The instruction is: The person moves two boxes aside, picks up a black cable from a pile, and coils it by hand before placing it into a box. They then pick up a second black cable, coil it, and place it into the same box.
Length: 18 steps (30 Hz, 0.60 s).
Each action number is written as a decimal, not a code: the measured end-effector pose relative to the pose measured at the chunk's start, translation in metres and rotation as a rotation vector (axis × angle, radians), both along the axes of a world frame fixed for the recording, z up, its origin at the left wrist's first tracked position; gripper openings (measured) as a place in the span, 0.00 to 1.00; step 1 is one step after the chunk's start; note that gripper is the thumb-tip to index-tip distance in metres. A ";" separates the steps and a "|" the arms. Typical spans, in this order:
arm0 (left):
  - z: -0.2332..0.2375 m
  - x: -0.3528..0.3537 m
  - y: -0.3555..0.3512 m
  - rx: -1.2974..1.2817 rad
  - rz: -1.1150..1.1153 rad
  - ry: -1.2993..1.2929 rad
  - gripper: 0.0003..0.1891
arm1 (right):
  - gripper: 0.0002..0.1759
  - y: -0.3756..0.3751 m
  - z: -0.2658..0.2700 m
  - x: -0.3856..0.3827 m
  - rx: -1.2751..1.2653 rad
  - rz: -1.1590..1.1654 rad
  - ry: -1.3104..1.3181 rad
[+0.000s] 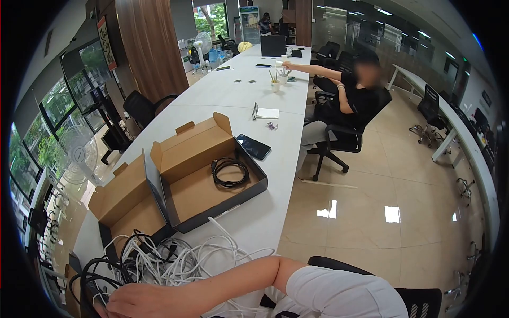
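My right hand [137, 301] is at the lower left, with the forearm stretched across the bottom of the view. Its back faces up and its fingers are mostly hidden at the frame's edge, beside looping black cables [85, 276]; whether it grips one I cannot make out. My left hand does not show. A tangled heap of white cables [177, 267] lies just beyond the right hand, with black ones mixed in. Behind the heap stand two open black cardboard boxes with brown insides. The right box [185, 204] holds a coiled black cable [230, 173]; the left box [130, 212] is partly covered by cables.
A smartphone [253, 147] lies beside the right box on the long white table [212, 108]. Farther along are a small stand with white paper [268, 113], a purple wrapper [272, 126] and cups [275, 86]. A seated person [347, 100] reaches over the table's right edge.
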<state>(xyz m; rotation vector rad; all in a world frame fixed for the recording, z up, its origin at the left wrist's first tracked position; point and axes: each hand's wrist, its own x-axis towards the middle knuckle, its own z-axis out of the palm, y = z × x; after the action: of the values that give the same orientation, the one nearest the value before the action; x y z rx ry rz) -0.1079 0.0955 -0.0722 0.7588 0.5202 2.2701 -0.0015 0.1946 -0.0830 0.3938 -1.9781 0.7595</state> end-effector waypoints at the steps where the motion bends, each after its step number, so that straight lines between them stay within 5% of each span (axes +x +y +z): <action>1: 0.000 0.003 0.002 -0.017 0.031 0.028 0.11 | 0.32 0.003 -0.002 0.001 0.016 0.019 -0.087; 5: -0.002 0.000 0.002 -0.086 0.050 0.099 0.13 | 0.40 0.002 -0.013 0.002 0.117 -0.251 0.053; 18: 0.003 0.016 0.006 0.000 -0.002 0.083 0.11 | 0.52 0.012 -0.013 0.003 0.218 -0.265 -0.049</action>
<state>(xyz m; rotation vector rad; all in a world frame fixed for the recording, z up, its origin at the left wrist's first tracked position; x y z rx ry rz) -0.0919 0.1016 -0.0691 0.8568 0.5574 2.2438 0.0014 0.2068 -0.0965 0.2349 -2.1145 0.3906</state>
